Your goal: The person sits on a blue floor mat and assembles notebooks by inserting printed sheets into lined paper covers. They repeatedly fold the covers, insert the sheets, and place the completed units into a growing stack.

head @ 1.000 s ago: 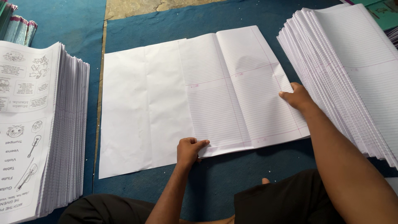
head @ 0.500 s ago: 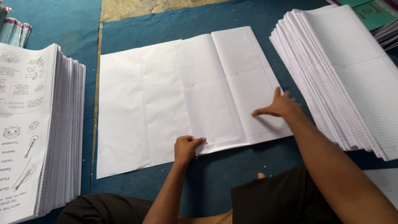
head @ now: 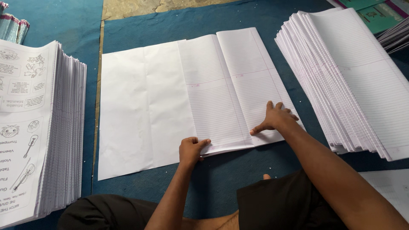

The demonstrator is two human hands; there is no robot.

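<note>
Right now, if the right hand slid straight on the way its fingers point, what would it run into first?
The right hand lies flat on the ruled sheet, fingers pointing up and slightly left. It would likely cross only that sheet to its far edge, then the blue mat.

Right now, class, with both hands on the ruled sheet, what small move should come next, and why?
Probably sweep the right hand along the centre crease. It lies flat on the right half of the ruled sheet, thumb by the fold, while the left hand pinches the near edge. The sheet rests on a plain white sheet, so pressing should flatten it.
</note>
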